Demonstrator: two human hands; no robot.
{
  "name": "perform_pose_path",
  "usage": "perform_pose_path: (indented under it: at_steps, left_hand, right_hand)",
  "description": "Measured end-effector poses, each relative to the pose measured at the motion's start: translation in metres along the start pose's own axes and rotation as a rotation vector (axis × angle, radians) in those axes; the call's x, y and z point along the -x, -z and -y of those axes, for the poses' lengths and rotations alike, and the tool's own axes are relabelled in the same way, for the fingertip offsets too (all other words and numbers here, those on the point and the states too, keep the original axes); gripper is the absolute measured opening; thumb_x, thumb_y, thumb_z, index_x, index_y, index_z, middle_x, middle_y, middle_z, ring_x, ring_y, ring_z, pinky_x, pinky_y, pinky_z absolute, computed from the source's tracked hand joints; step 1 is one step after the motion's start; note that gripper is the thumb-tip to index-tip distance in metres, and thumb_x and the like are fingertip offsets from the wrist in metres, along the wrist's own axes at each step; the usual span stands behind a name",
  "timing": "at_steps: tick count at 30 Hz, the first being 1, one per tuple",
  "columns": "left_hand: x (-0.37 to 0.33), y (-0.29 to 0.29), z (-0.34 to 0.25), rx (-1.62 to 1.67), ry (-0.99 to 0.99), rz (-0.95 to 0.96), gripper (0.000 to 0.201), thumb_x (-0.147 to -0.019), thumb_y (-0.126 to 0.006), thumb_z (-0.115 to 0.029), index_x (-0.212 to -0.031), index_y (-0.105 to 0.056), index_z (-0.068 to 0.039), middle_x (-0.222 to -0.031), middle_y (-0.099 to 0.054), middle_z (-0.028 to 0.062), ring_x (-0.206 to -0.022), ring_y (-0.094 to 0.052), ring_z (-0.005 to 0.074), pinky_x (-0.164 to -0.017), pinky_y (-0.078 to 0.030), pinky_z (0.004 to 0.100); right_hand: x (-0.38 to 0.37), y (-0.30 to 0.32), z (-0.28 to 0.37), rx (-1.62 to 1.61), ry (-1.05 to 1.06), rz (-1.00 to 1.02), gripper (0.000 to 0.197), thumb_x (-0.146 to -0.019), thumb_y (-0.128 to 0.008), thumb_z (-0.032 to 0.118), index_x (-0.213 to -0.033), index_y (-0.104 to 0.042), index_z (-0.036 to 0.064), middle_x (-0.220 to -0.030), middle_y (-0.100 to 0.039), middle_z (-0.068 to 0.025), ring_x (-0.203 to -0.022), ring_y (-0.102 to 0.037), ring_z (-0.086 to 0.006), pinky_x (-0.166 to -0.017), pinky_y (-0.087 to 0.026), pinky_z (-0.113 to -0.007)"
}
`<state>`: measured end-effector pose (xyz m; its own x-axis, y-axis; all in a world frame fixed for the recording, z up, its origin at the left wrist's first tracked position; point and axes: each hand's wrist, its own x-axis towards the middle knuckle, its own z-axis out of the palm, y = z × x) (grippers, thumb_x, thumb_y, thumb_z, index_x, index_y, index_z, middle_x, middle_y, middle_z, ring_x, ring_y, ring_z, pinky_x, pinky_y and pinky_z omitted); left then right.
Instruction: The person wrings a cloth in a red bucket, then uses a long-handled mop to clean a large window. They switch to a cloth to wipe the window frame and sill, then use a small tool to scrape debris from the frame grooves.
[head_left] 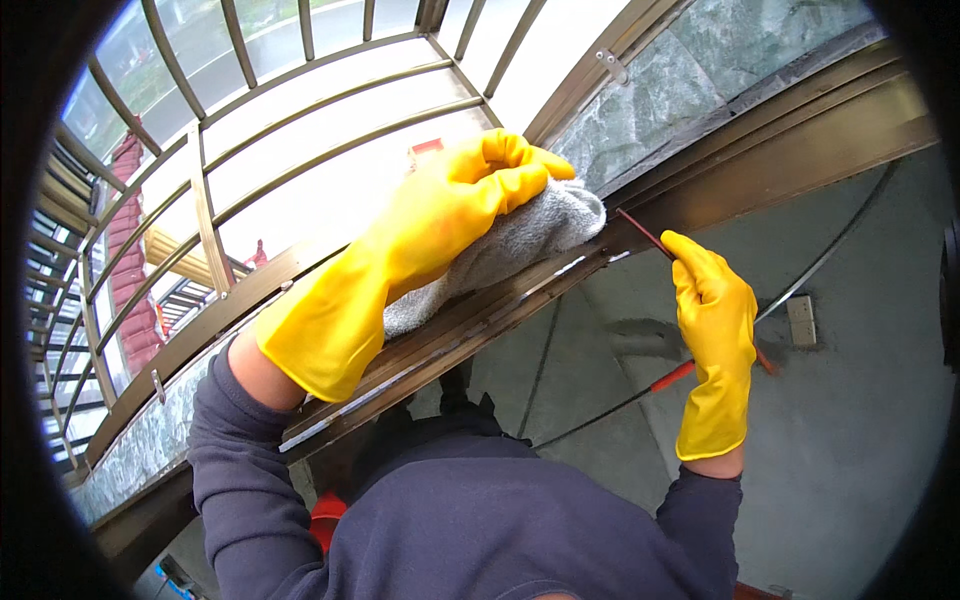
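My left hand [425,225], in a yellow rubber glove, is closed on a grey cloth [540,232] with fingers bent over its top. The cloth lies bunched along the brown metal window frame [760,190]. My right hand [715,315], gloved the same way, grips a thin dark red stick [645,232] between thumb and fingers. The stick's far tip touches or nearly touches the frame's track, just right of the cloth. A reddish end shows beyond the back of that hand; its kind I cannot make out.
Brown guard bars [345,100] curve outside the window. Green marble sill [660,110] runs beside the frame. A long dark line with a red section [672,377] passes behind my right hand. A wall socket [801,320] and a red container [326,515] lie lower.
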<state>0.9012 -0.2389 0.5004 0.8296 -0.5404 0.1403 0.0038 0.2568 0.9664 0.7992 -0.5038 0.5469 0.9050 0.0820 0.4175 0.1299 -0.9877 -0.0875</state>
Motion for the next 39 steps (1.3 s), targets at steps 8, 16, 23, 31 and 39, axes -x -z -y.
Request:
perform_pose_path:
  at_steps: [8, 16, 23, 31, 39]
  left_hand:
    - [0.007, 0.006, -0.003, -0.748, 0.295, 0.365, 0.031, -0.085, -0.066, -0.023, -0.112, -0.063, -0.008, -0.112, -0.063, 0.0131, -0.101, -0.061, 0.0270, -0.088, -0.048, 0.0373]
    - [-0.037, -0.003, 0.074, -0.898, 0.340, 0.491, 0.041, -0.075, -0.070, -0.011, -0.115, -0.061, -0.011, -0.106, -0.062, 0.0155, -0.096, -0.061, 0.0364, -0.080, -0.049, 0.0407]
    - [-0.051, -0.033, 0.077, -0.525, 0.025, 0.315, 0.023, -0.074, -0.060, 0.005, -0.094, -0.064, -0.007, -0.085, -0.064, 0.0085, -0.083, -0.063, 0.0273, -0.072, -0.050, 0.0345]
    - [-0.038, -0.029, 0.096, -0.574, -0.127, 0.469, 0.033, -0.071, -0.066, -0.010, -0.104, -0.063, -0.007, -0.109, -0.061, 0.0154, -0.111, -0.055, 0.0334, -0.092, -0.046, 0.0404]
    - [-0.015, -0.004, 0.089, -1.098, -0.356, 0.621, 0.051, -0.070, -0.071, -0.018, -0.118, -0.059, -0.006, -0.134, -0.049, 0.0166, -0.125, -0.044, 0.0354, -0.103, -0.039, 0.0403]
  right_hand:
    - [0.051, 0.004, -0.005, -0.196, -0.369, 0.112, 0.021, -0.088, -0.062, 0.009, -0.108, -0.069, 0.0070, -0.102, -0.070, -0.0116, -0.091, -0.068, -0.0262, -0.078, -0.052, -0.032]
    - [0.084, -0.011, -0.007, -0.327, -0.494, 0.162, 0.024, -0.088, -0.059, 0.006, -0.110, -0.068, 0.0072, -0.102, -0.069, -0.0117, -0.090, -0.067, -0.0254, -0.077, -0.051, -0.031]
    - [0.073, -0.022, 0.001, -0.176, -0.296, 0.031, 0.032, -0.087, -0.058, 0.005, -0.118, -0.064, 0.0091, -0.100, -0.067, -0.0123, -0.091, -0.064, -0.0295, -0.078, -0.050, -0.033]
    - [0.020, -0.054, 0.012, 0.557, 0.034, 0.383, 0.039, -0.076, -0.059, 0.006, -0.113, -0.064, 0.0174, -0.084, -0.061, -0.0042, -0.077, -0.064, -0.0260, -0.064, -0.050, -0.040]
    - [-0.024, -0.062, 0.040, 0.697, 0.024, 0.855, 0.067, -0.038, -0.089, 0.009, -0.100, -0.064, 0.0064, -0.102, -0.065, -0.0104, -0.090, -0.066, -0.0295, -0.070, -0.051, -0.045]
